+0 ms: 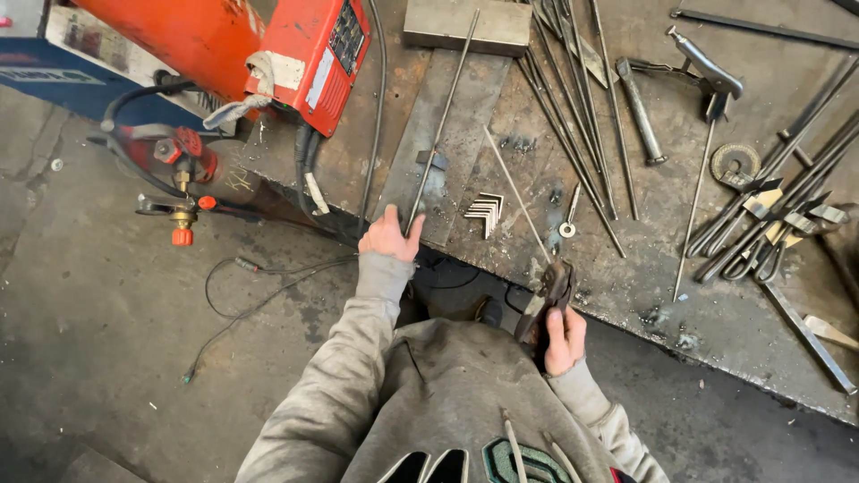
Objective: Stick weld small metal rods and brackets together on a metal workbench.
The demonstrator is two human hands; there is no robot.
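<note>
Left hand: the left hand (388,236) rests at the near edge of the tabletop (626,295), fingers closed around the near end of a long thin steel rod (442,121).
Rod: it runs from that hand straight away across a flat steel plate (447,134), its far end reaching a thick steel block (454,25); a small metal clip (432,161) lies against it just beyond the hand.
Right hand: the right hand (564,340) is clenched on the handles of a pair of pliers (546,300), held just off the tabletop's near edge.
Pliers: the jaws point up and away from the right hand and meet the near end of a second thin rod (517,195), which slants away towards the left; whether they bite on it I cannot tell.
Between the hands: a stack of small bent angle pieces (486,213) lies on the tabletop.
Beyond the right hand: a small washer (567,230), then a fan of long rods (573,107), a steel bar with a knobbed end (641,112) and a clamp (707,76).
Far right of the right hand: a heap of pointed bars and hooks (774,215) and a round metal ring (734,163).
Left of the left hand: a red welding machine (313,58) with cables, and a gas regulator (179,165) above the concrete floor (98,313).
</note>
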